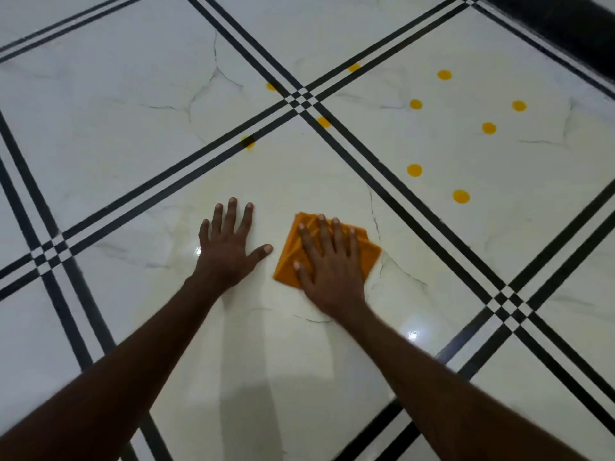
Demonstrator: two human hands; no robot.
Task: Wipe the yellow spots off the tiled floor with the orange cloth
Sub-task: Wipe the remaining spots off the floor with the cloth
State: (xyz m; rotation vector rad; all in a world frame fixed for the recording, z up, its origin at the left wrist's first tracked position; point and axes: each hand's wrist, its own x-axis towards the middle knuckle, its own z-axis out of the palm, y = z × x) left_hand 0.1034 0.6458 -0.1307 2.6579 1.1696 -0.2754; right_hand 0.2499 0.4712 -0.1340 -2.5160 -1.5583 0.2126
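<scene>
Right hand (329, 261) flat, fingers spread, pressing orange cloth (366, 257) to tiled floor (133, 111) for wiping. Left hand (229, 247) released, splayed alongside as brace. Yellow spots (461, 196) untouched beyond right hand.

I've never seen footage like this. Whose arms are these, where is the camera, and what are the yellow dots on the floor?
No machine here: a person wears a camera on the head, looking down at their own two bare arms. The left hand lies flat with spread fingers on the glossy white marble-look tiled floor, which has black double stripes. The right hand presses a folded orange cloth flat on the same tile, fingers straight. The round yellow spots are the marks to be wiped off; most sit on the tile further ahead to the right, a few along the stripes.
</scene>
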